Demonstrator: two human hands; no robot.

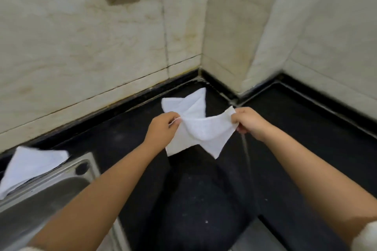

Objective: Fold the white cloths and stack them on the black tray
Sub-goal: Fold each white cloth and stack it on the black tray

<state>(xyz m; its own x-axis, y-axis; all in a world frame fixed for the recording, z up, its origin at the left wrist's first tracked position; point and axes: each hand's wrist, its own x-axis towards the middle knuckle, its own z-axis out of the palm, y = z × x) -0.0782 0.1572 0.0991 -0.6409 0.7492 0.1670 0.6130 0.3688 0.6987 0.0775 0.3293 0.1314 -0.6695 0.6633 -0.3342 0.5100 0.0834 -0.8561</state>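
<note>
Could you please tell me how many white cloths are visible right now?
2: one white cloth is held above the black counter, pinched by the left hand and right hand; another white cloth lies behind the steel sink. Others may be hidden.

The left hand (161, 126) and the right hand (247, 121) each pinch an edge of a crumpled white cloth (201, 128) and hold it up above the black stone tabletop (204, 199). More folded white cloths (30, 166) lie at the left, behind the shiny metal sink (40, 189). Cream tiled walls (81, 47) meet in the corner.
</note>
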